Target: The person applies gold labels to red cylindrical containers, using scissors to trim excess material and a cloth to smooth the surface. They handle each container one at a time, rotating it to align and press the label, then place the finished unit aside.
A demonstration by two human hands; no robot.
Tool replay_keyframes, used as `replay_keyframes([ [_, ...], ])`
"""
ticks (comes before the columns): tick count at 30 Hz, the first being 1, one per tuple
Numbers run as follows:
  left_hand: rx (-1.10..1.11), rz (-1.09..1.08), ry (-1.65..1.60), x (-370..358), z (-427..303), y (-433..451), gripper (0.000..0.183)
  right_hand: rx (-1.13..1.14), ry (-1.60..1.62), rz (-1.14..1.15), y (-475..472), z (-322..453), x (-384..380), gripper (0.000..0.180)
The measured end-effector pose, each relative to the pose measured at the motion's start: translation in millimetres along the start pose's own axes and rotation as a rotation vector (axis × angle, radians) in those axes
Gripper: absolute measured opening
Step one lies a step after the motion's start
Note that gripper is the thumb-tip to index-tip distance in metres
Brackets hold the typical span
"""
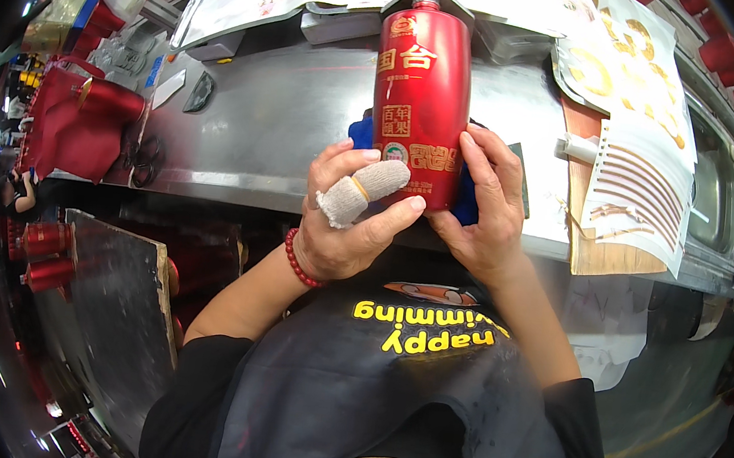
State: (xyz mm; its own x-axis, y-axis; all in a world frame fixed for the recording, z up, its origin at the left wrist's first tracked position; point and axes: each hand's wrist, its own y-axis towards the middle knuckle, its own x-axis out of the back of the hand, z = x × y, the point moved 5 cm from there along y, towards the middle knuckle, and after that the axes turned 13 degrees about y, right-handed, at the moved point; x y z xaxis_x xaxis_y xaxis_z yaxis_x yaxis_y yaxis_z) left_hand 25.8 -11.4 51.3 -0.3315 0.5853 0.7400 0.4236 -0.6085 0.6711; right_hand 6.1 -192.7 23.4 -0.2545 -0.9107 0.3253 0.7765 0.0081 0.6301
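Note:
A glossy red bottle (431, 95) with gold lettering and a gold band near its base lies before me, its neck pointing away. My left hand (359, 208) grips the lower left side of the bottle; one finger wears a grey knitted finger cover tied with a yellow band, and a red bead bracelet circles the wrist. The lower right side and base are held by my right hand (488, 195). Under the bottle a blue cloth or pad (468, 193) shows between the hands. The far end of the bottle lies in front of a dark-edged tray.
A metal worktable (251, 116) spans the view. Decal sheets (639, 190) lie on a wooden board (618, 262) at right, beside a sink (713, 191). At left are another red bottle (112, 100) on red cloth (80, 145), dark scissors (146, 159) and an upright board (113, 283).

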Motion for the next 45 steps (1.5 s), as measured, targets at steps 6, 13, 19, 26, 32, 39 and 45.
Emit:
replay_keyframes([
  [6, -0.135, 0.038, 0.056, -10.5, -6.4, 20.8, 0.037, 0.020, 0.035, -0.011, 0.0, -5.3, 1.6, 0.078],
  [13, -0.166, 0.105, 0.020, -7.6, -5.3, 27.6, 0.029, 0.028, 0.067, 0.006, -0.1, -6.2, 4.8, 0.079],
  [19, -0.099, 0.090, -0.022, -3.6, -1.9, 15.3, 0.022, 0.064, 0.003, 0.044, -9.4, 1.2, 10.2, 0.069],
  [26, 0.363, 0.079, -0.075, -13.6, 25.3, -5.4, 0.066, 0.112, -0.096, 0.167, -20.5, 24.9, 13.5, 0.050],
  [32, 0.264, 0.085, 0.121, -11.4, 25.8, -7.3, 0.082, 0.124, -0.109, 0.217, -12.6, 28.2, 17.5, 0.049],
  [39, 0.388, 0.082, -0.321, -14.2, 37.6, -7.3, 0.079, 0.121, -0.060, 0.218, -9.0, 33.5, 21.9, 0.040],
  [45, 0.714, 0.093, -0.821, -40.6, 40.3, -12.1, 0.077, -0.084, -0.087, 0.108, -16.1, 12.2, 40.2, 0.021],
])
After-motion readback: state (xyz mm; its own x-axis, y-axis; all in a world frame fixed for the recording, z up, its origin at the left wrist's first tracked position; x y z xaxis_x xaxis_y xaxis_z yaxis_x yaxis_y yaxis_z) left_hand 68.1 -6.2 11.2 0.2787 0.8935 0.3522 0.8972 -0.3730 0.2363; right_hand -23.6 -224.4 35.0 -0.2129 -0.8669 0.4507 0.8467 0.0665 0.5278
